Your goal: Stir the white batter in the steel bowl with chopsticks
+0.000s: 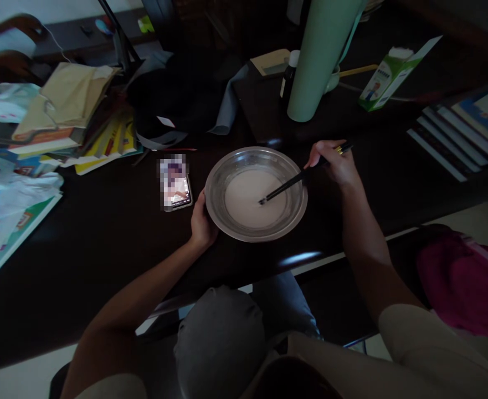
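A round metal bowl [216,208] sits on the dark table, with a pale, whitish liquid [252,205] inside. My left hand [203,224] grips the bowl's left side, its thumb up along the wall and the other fingers hidden underneath. In my right hand [337,163], above the right rim, is a pair of black chopsticks [287,185] with gold bands near the top. Their tips dip into the liquid near the bowl's middle. Left of the bowl lies a phone [181,197] with its screen lit, partly blurred out.
Behind the bowl stand a tall green bottle [320,61], a small dark bottle with a white cap [289,75] and a green-white box [387,80]. Books are stacked at right [455,138]. Papers and books [65,111] pile up at left, beside a black bag [181,94].
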A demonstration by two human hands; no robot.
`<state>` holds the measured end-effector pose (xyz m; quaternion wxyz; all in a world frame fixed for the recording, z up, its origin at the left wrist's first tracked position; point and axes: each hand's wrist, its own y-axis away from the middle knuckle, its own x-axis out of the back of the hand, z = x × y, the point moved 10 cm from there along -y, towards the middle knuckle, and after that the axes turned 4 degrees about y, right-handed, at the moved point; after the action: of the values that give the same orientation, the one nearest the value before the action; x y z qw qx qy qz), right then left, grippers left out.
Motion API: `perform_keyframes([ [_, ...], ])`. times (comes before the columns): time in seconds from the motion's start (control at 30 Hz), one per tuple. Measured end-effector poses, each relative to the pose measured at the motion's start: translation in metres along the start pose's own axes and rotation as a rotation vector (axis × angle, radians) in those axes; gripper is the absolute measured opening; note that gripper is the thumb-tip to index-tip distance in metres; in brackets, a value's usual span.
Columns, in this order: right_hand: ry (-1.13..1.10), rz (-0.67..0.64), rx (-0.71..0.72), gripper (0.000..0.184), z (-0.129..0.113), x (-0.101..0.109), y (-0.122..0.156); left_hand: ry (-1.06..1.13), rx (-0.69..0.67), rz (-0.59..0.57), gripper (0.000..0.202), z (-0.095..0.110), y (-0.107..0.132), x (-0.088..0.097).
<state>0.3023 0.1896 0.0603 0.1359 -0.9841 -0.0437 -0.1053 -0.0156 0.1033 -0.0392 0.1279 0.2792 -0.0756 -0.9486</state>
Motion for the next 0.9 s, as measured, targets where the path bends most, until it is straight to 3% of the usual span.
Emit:
perform_keyframes([
  [0.17, 0.067, -0.193, 0.013, 0.041, -0.004, -0.023, 0.003, 0.018, 0.018, 0.018, 0.027, -0.001, 0.000, 0.001],
  [0.33, -0.014, -0.007, 0.013, 0.045, -0.004, -0.003, 0.001, 0.012, 0.011, -0.002, 0.028, 0.000, 0.001, -0.001],
  [0.53, 0.058, -0.198, -0.002, 0.041, -0.003, -0.023, 0.004, 0.030, 0.024, 0.020, 0.025, -0.002, 0.000, 0.003],
  [0.73, 0.029, -0.023, 0.003, 0.048, 0.002, -0.002, 0.000, 0.010, 0.000, 0.012, 0.026, 0.000, 0.000, 0.002],
  [0.9, 0.078, -0.193, 0.004, 0.046, -0.004, -0.022, 0.004, 0.002, -0.007, 0.002, 0.028, 0.001, 0.000, 0.000],
])
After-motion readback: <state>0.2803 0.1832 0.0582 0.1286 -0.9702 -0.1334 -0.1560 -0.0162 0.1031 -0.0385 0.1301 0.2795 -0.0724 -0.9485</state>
